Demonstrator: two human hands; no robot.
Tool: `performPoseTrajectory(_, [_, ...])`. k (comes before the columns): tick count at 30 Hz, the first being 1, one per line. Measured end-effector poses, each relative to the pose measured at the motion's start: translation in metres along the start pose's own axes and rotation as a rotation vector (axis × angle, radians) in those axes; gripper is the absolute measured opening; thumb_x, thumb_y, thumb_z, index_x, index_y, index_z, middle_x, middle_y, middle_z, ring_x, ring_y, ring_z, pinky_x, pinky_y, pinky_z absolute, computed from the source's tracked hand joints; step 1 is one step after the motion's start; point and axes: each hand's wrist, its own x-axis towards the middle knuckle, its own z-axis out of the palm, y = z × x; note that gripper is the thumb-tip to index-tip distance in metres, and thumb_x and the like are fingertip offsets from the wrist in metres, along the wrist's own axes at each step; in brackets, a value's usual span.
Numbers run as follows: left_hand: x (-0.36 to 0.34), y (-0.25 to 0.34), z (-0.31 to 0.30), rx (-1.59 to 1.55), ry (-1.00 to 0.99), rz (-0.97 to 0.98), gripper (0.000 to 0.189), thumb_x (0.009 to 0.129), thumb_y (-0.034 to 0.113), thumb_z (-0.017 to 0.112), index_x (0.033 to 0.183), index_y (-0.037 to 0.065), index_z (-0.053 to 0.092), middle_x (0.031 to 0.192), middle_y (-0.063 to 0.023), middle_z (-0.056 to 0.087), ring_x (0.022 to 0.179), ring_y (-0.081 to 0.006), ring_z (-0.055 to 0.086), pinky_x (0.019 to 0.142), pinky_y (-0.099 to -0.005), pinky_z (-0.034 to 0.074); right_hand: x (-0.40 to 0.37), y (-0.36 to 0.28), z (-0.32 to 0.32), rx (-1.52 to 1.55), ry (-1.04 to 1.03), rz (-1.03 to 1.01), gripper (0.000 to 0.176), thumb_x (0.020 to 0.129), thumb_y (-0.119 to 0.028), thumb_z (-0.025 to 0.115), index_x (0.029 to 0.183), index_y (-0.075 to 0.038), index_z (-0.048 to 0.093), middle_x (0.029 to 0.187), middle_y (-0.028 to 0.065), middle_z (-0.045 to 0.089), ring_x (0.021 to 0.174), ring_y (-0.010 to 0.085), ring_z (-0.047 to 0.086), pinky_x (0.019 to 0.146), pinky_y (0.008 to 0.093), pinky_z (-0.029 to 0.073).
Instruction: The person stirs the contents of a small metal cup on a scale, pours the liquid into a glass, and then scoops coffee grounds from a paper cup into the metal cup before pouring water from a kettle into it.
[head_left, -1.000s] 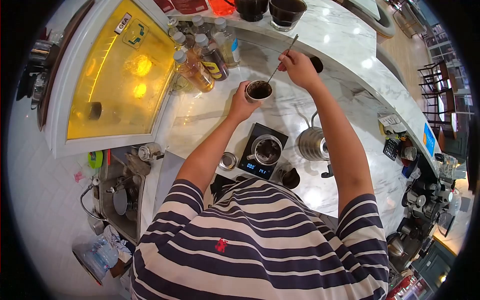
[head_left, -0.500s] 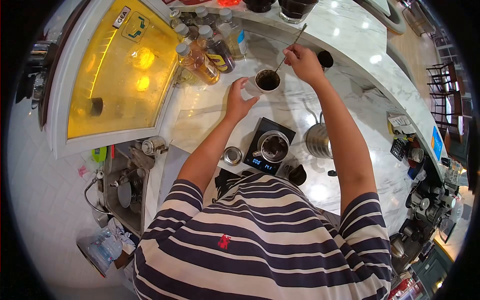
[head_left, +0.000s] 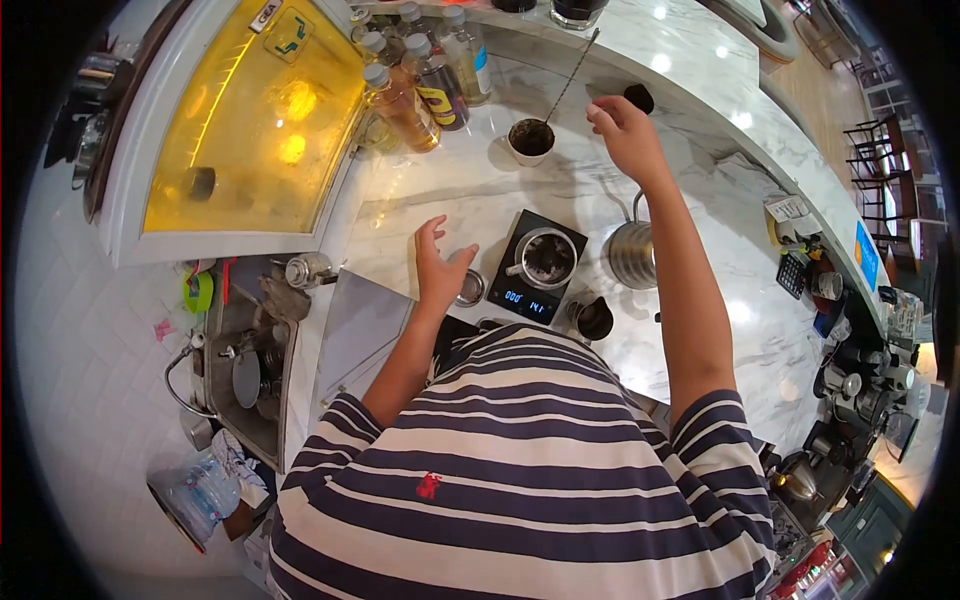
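A white cup (head_left: 531,158) with dark, ground-looking contents stands on the marble counter. The long twisted bar spoon (head_left: 575,78) leans in it, touched by neither hand. To the right of the spoon, my right hand (head_left: 632,142) hovers with loosely bent fingers and holds nothing. Lower left, my left hand (head_left: 438,268) is spread open beside a small round metal container (head_left: 472,288), partly hidden behind it; contact cannot be judged. A handled cup (head_left: 547,257) with dark contents rests on the black digital scale (head_left: 525,300).
A steel kettle (head_left: 630,255) and a dark small pitcher (head_left: 592,318) flank the scale on the right. Several bottles (head_left: 405,110) crowd the back left by a yellow-lit glass door (head_left: 240,130). A sink (head_left: 283,400) lies left, and a raised ledge (head_left: 690,60) curves behind.
My right hand has let go of the bar spoon and moved slightly right. My left hand has left the white cup and come down toward the small metal container.
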Motion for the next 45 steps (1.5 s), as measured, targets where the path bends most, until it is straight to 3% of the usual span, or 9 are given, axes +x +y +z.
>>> performPoseTrajectory(12, [-0.063,0.009,-0.022,-0.044,-0.052,0.101,0.067,0.078,0.019,0.086,0.136,0.008,0.055,0.132,-0.0135,0.057,0.118,-0.0294,0.06,0.095,-0.0463,0.05,-0.196,-0.027,0.0,0.386,0.086,0.084,0.029,0.106,-0.018,0.06,0.124,0.005,0.064,0.11,0.0127,0.074,0.102,0.0185,0.07,0.094,0.0313,0.053])
performPoseTrajectory(21, [-0.063,0.0,-0.055,-0.027,-0.103,0.121,0.062,0.08,0.018,0.085,0.134,0.008,0.057,0.131,-0.014,0.058,0.115,-0.0298,0.061,0.096,-0.0451,0.051,-0.264,-0.038,0.018,0.41,0.168,0.158,0.025,0.106,-0.014,0.06,0.124,0.004,0.064,0.11,0.0119,0.074,0.104,0.0183,0.07,0.096,0.0305,0.052])
performPoseTrajectory(26, [-0.058,-0.007,-0.081,-0.037,-0.184,0.142,0.058,0.079,0.014,0.085,0.131,0.006,0.059,0.129,-0.0161,0.06,0.112,-0.0321,0.063,0.097,-0.0417,0.052,-0.279,-0.046,0.017,0.169,0.416,0.255,0.025,0.105,-0.018,0.064,0.12,0.001,0.068,0.118,0.0131,0.071,0.102,0.0168,0.069,0.09,0.0297,0.052])
performPoseTrajectory(28, [-0.052,-0.012,-0.086,-0.014,-0.22,0.161,0.056,0.08,0.013,0.084,0.13,0.006,0.06,0.127,-0.0158,0.06,0.112,-0.0322,0.063,0.097,-0.0416,0.052,-0.282,-0.022,0.014,-0.04,0.697,0.189,0.034,0.102,-0.028,0.068,0.12,0.0,0.068,0.123,0.0165,0.067,0.11,0.0236,0.065,0.087,0.0366,0.054])
performPoseTrajectory(31, [-0.046,-0.016,-0.082,0.005,-0.281,0.173,0.054,0.081,0.013,0.083,0.129,0.006,0.06,0.127,-0.0153,0.061,0.112,-0.0321,0.063,0.097,-0.0416,0.052,-0.284,0.032,-0.006,-0.485,0.8,0.251,0.043,0.099,-0.036,0.07,0.124,-0.001,0.067,0.132,0.0213,0.06,0.116,0.032,0.061,0.089,0.0438,0.054])
performPoseTrajectory(34, [-0.04,-0.011,-0.074,0.003,-0.334,0.212,0.053,0.082,0.014,0.083,0.13,0.007,0.06,0.126,-0.0146,0.061,0.113,-0.0308,0.063,0.096,-0.0422,0.051,-0.277,0.089,-0.004,-0.514,0.919,0.303,0.052,0.096,-0.043,0.072,0.125,-0.001,0.065,0.122,0.0228,0.066,0.108,0.0367,0.064,0.091,0.0456,0.052])
performPoseTrajectory(36, [-0.036,-0.006,-0.066,-0.012,-0.356,0.219,0.053,0.084,0.017,0.083,0.131,0.008,0.06,0.127,-0.0134,0.061,0.114,-0.0289,0.063,0.095,-0.043,0.051,-0.272,0.092,-0.004,-0.155,0.799,0.45,0.054,0.094,-0.044,0.073,0.123,0.0,0.064,0.107,0.0208,0.07,0.099,0.0366,0.068,0.093,0.0434,0.053])
performPoseTrajectory(37, [-0.035,-0.003,-0.063,-0.028,-0.359,0.215,0.052,0.085,0.018,0.082,0.131,0.008,0.06,0.127,-0.0134,0.061,0.115,-0.0286,0.063,0.096,-0.0433,0.051,-0.269,0.09,0.001,-0.23,0.862,0.455,0.052,0.093,-0.046,0.074,0.111,0.002,0.066,0.088,0.0157,0.07,0.081,0.0308,0.066,0.084,0.0402,0.053])
performPoseTrajectory(45, [-0.05,0.009,-0.053,-0.011,-0.31,0.174,0.05,0.083,0.018,0.082,0.127,0.006,0.062,0.125,-0.0145,0.062,0.112,-0.0308,0.064,0.096,-0.0422,0.051,-0.274,0.09,-0.013,0.145,0.728,0.478,0.044,0.09,-0.038,0.08,0.074,0.0,0.065,0.065,-0.0023,0.051,0.062,0.0102,0.042,0.059,0.0309,0.038])
